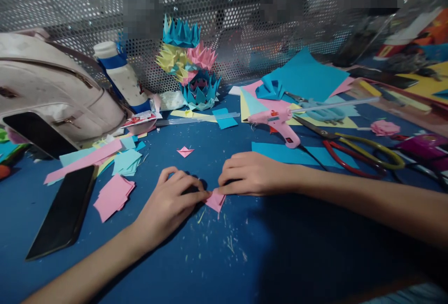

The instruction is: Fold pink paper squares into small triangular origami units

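A small pink paper [215, 202], folded to a pointed shape, lies on the blue table. At its left corner my left hand [173, 199] has thumb and forefinger closed on the paper. My right hand [250, 173] holds its upper right edge, fingers curled together and thumb on the paper. Part of the paper is hidden under the fingertips. Just beyond the hands sits a finished pink folded piece [185, 152]. A stack of pink paper squares [114, 196] lies left of my left hand, with light blue squares [126, 161] behind it.
A pink glue gun [275, 124] and scissors [350, 147] lie beyond my right hand, near a blue paper strip [304, 154]. Coloured folded-paper rings [200, 90] are stacked by the perforated metal panel [231, 52]. Leftward are a phone [65, 213], a bottle [121, 77] and a backpack [52, 89].
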Demonstrator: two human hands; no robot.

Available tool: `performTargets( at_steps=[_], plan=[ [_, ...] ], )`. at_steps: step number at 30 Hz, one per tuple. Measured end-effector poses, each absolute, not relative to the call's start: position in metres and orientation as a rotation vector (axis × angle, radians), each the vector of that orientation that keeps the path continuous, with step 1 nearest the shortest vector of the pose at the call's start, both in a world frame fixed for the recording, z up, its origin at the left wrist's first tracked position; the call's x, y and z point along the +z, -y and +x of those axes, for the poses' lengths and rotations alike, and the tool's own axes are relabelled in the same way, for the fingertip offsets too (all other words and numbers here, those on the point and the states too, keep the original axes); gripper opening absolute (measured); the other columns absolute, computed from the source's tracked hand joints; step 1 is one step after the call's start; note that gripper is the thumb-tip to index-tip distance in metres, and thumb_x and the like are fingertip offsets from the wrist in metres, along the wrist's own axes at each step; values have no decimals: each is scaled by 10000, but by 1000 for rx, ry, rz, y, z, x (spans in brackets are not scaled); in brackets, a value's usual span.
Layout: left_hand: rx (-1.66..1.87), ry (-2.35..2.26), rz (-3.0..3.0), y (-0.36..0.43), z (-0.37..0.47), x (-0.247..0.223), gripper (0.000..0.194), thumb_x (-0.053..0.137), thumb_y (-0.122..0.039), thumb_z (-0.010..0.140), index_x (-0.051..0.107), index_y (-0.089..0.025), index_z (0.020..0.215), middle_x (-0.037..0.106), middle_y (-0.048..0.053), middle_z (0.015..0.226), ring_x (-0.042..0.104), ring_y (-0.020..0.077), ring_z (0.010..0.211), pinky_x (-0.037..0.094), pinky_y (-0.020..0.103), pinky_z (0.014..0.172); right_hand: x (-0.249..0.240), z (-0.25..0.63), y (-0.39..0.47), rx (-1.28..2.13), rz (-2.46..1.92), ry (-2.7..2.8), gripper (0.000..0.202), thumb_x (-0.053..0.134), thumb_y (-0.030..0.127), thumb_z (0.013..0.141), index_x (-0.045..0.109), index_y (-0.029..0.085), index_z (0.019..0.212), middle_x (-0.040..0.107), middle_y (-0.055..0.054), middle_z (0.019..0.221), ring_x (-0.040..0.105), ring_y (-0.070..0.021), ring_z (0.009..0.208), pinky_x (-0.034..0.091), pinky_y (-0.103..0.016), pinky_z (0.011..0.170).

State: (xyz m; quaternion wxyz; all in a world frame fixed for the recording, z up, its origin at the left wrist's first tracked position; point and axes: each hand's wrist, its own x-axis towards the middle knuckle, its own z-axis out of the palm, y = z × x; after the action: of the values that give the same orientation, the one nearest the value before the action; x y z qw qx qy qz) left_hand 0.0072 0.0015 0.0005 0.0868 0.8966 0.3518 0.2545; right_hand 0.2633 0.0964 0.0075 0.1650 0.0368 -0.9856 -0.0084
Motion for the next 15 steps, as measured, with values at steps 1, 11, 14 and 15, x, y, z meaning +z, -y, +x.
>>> performTargets(
  at_steps=[1, 11, 14, 15],
  plan=[
    [758, -1018, 2707, -1, 7, 0, 269, 425, -170, 1055, 656, -245, 1169, 692, 23, 1091, 564, 175, 953, 272, 403, 953, 8, 263, -95, -91, 121, 2807, 283, 401, 185, 1044, 662, 194, 1152, 692, -51, 1100, 569, -160, 990, 432, -305, 731],
    [765, -897, 2826, 1, 7, 1, 332, 338, -192, 1084, 650, -200, 1196, 722, 19, 1082, 576, 163, 959, 271, 396, 1006, 8, 262, -93, -149, 195, 2764, 285, 411, 171, 1041, 682, 191, 1127, 696, -36, 1163, 591, -137, 981, 431, -275, 672],
    [768, -901, 2833, 1, 7, 1, 332, 339, -197, 1087, 655, -209, 1187, 728, 9, 1060, 579, 155, 942, 272, 395, 1008, 9, 263, -93, -123, 191, 2788, 300, 393, 170, 1048, 681, 201, 1124, 692, -37, 1179, 592, -136, 990, 433, -281, 686],
    [764, -900, 2837, 1, 8, 1, 331, 339, -198, 1087, 655, -213, 1186, 729, 7, 1055, 580, 153, 939, 271, 394, 1012, 8, 263, -93, -114, 192, 2787, 302, 390, 169, 1049, 682, 203, 1120, 693, -35, 1178, 593, -136, 993, 432, -283, 685]
  ],
)
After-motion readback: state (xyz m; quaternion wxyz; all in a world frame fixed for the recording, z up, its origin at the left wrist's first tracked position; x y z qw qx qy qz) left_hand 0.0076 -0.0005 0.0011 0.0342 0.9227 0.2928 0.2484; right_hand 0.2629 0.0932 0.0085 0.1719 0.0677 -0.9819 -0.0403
